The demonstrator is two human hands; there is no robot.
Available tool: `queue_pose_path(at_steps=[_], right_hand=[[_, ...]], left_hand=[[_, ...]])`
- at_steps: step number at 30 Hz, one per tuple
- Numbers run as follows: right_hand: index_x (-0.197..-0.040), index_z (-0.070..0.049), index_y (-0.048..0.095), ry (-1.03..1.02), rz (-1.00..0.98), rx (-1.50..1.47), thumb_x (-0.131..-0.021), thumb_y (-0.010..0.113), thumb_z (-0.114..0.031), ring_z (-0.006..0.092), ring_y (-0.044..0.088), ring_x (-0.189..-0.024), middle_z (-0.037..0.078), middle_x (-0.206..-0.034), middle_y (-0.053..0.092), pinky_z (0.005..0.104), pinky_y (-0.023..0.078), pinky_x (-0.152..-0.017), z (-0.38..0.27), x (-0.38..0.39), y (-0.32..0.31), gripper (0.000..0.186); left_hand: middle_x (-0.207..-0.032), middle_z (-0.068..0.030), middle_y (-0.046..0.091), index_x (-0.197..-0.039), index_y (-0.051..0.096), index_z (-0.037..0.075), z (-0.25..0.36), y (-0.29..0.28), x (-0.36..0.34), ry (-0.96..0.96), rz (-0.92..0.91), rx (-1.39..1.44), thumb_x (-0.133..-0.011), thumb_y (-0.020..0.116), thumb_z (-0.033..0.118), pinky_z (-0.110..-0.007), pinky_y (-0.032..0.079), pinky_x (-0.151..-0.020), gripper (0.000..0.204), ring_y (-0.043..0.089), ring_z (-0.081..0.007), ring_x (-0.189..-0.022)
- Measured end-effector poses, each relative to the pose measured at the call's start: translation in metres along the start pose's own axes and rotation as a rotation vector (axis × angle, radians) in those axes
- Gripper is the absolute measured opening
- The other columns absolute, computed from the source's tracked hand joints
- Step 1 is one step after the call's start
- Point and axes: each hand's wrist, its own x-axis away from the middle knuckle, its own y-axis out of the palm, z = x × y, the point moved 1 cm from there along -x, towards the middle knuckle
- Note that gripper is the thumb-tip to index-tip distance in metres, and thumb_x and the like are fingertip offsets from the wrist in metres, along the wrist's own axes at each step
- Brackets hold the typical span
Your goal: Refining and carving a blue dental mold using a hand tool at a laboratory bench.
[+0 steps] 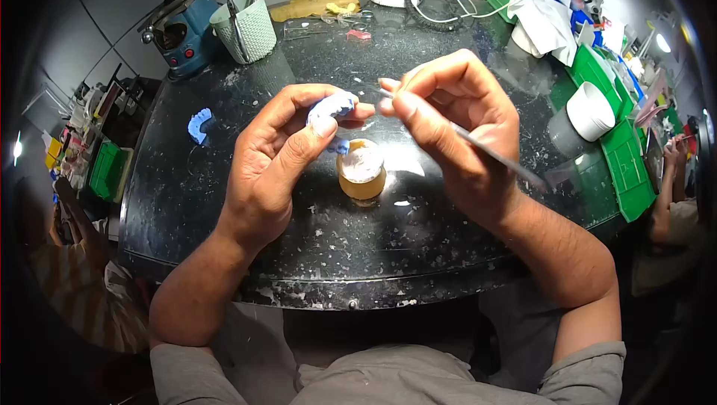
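Grey shirt (388, 379) fronts the black tabletop (187, 211); above it I see the left hand (263, 147) and right hand (470, 121) near a pot (362, 185), left fingers (320, 127) curled round a blue-white cast (326, 110), right fingers (409, 107) pinched together on a thin tool (497, 155).

Site type: dental lab/workshop, apparently. Indicators: blk worktable (418, 255) w/ white spatter & wear; blue tooth-arch model (200, 126) on L side; similar blue/white arch piece (328, 108) held above; blue benchtop m/c (179, 40), rear L; perforated cup (258, 31) w/ hand tools; green bins (631, 169), R side; co-worker (674, 181), far R.
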Motion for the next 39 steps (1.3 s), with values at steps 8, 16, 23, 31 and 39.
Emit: queue_pose_path(at_steps=[8, 16, 23, 31, 39], right_hand=[[-0.091, -0.002, 0.062, 0.282, 0.044, -0.09, -0.094, 0.072, -0.016, 0.0057, 0.06, -0.064, 0.002, -0.077, 0.066, 0.0215, 0.05, -0.06, 0.003, -0.003, -0.004, 0.017], [-0.085, 0.0, 0.071, 0.368, -0.057, 0.179, -0.095, 0.07, -0.018, 0.0048, 0.056, -0.063, 0.0, -0.067, 0.063, 0.0234, 0.044, -0.057, 0.002, -0.005, -0.004, 0.021], [-0.089, 0.001, 0.071, 0.152, -0.095, 0.283, -0.098, 0.066, -0.02, 0.0059, 0.061, -0.062, 0.005, -0.069, 0.068, 0.0246, 0.045, -0.053, 0.008, 0.004, 0.001, 0.023], [-0.087, 0.0, 0.066, 0.07, -0.14, 0.424, -0.1, 0.064, -0.02, 0.0093, 0.06, -0.058, 0.008, -0.066, 0.064, 0.0283, 0.046, -0.051, 0.01, 0.002, 0.001, 0.024], [-0.085, -0.001, 0.063, 0.048, -0.14, 0.445, -0.1, 0.063, -0.021, 0.0176, 0.059, -0.055, 0.01, -0.064, 0.059, 0.0324, 0.045, -0.052, 0.01, 0.002, 0.001, 0.024]], left_hand=[[-0.118, -0.0202, 0.067, -0.127, 0.054, -0.005, 0.001, -0.007, -0.003, -0.084, 0.222, -0.026, -0.102, 0.047, 0.017, -0.036, 0.049, -0.099, 0.034, 0.066, -0.0241, -0.108], [-0.118, -0.0228, 0.067, -0.125, 0.056, -0.005, -0.001, -0.015, -0.003, -0.257, 0.392, 0.185, -0.104, 0.047, 0.024, -0.038, 0.057, -0.094, 0.037, 0.069, -0.0251, -0.103], [-0.122, -0.0179, 0.066, -0.128, 0.056, 0.0, 0.0, -0.012, -0.003, -0.212, 0.34, 0.099, -0.105, 0.046, 0.024, -0.039, 0.051, -0.1, 0.035, 0.065, -0.0223, -0.111], [-0.122, -0.0137, 0.065, -0.133, 0.052, 0.002, -0.003, -0.011, -0.003, -0.198, 0.344, 0.161, -0.104, 0.049, 0.02, -0.041, 0.05, -0.102, 0.035, 0.063, -0.0202, -0.113], [-0.117, -0.0121, 0.067, -0.137, 0.052, 0.008, 0.001, -0.008, -0.003, -0.165, 0.352, 0.191, -0.101, 0.054, 0.015, -0.039, 0.054, -0.097, 0.037, 0.065, -0.0175, -0.106]])
